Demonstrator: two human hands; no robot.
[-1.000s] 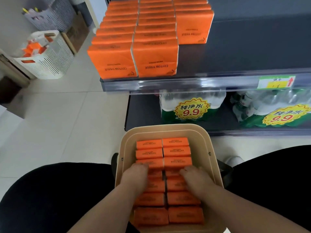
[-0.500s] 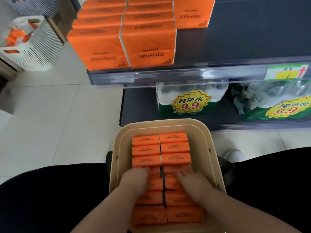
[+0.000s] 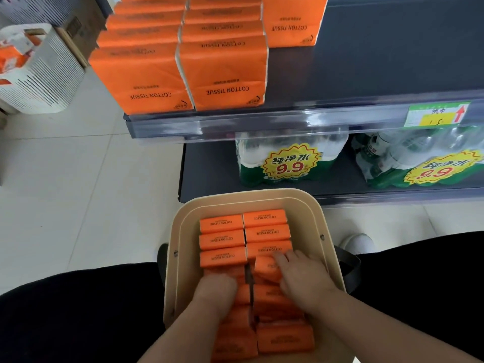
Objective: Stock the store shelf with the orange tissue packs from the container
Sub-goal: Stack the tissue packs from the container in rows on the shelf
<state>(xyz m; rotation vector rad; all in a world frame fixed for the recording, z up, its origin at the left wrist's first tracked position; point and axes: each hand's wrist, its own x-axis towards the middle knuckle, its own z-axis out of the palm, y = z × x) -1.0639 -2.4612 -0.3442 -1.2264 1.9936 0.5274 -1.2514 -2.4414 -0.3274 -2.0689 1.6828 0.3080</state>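
Inside the beige container (image 3: 178, 258), just before the store shelf (image 3: 392, 61), orange tissue packs (image 3: 221, 239) stand in two rows. The left hand (image 3: 214, 292) is pushed down among the left row at the container's near part; its fingers are hidden, so I cannot tell its grip. The right hand (image 3: 301, 280) closes its grip on one tilted pack (image 3: 265, 268), raised a little above the right row. Beyond the container, stocked packs (image 3: 225, 72) stand on the shelf.
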